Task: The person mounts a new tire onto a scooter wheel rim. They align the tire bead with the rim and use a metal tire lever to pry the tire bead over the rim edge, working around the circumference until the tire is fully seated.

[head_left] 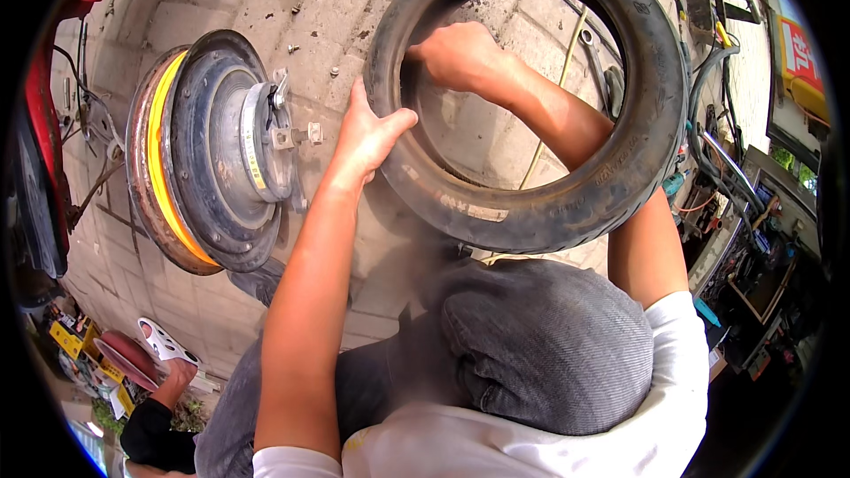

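A worn black tire (611,177) stands tilted in front of my knees, its tread scuffed and dusty. My left hand (370,131) grips its left side, thumb on the sidewall and fingers round the outer edge. My right forearm passes through the tire's opening, and my right hand (465,57) is curled against the inner left wall. Its fingertips are hidden inside the tire, so what they hold cannot be made out. Left of the tire, a dark hub-motor wheel (217,159) with a yellow band (162,146) round its rim and an axle with nuts stands apart from my hands.
Small nuts (334,72) lie on the paving (266,0). A wrench (588,38) and a thin yellow-green hose (534,164) show through the tire's opening. Tools and cables (744,204) crowd the right. Another person's foot in a white clog (166,341) is at lower left.
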Tool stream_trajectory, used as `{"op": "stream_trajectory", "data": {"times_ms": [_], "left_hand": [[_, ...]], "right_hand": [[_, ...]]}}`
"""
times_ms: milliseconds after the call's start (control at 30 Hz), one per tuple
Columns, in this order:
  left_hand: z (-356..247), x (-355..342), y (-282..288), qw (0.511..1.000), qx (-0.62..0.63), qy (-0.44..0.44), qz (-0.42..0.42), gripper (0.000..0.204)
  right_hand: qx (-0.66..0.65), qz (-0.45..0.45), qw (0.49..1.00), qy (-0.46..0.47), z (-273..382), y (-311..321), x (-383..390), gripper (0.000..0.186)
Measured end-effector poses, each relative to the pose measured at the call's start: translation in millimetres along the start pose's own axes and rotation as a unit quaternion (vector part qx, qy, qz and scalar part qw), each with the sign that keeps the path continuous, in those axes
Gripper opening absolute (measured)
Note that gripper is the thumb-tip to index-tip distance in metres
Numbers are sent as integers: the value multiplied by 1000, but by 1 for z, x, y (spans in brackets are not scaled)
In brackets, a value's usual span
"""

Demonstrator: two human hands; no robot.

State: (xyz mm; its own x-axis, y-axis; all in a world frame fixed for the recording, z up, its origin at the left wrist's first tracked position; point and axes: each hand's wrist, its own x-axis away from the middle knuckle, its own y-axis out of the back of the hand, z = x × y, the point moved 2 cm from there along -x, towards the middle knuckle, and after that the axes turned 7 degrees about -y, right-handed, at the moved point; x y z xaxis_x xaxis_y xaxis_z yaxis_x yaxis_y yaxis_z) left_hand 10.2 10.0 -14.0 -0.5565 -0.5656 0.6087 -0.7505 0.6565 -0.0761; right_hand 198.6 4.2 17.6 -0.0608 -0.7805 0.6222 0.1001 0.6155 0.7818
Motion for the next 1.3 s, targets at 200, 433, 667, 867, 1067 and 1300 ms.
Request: {"op": "stream_trajectory", "data": {"times_ms": [200,433,667,867,1067,1300], "left_hand": [[-5,2,-2,1000,20,-1,2,109],[-3,0,-3,1000,8,8,-2,109],[-2,-1,0,1000,14,4,9,109],[2,-1,4,1000,-1,0,-4,110],[-5,5,1,1000,6,-3,-6,108],[-3,2,-1,999,1,-39,-7,91]], "right_hand": [[30,11,999,-30,3,12,5,30],[-62,-26,998,-3,-8,0,7,48],[-9,30,999,2,3,7,8,36],[4,-36,998,-47,-3,12,-2,26],[-81,-14,996,-37,-3,5,7,27],[-283,-5,956,81,1,-13,14,39]]}}
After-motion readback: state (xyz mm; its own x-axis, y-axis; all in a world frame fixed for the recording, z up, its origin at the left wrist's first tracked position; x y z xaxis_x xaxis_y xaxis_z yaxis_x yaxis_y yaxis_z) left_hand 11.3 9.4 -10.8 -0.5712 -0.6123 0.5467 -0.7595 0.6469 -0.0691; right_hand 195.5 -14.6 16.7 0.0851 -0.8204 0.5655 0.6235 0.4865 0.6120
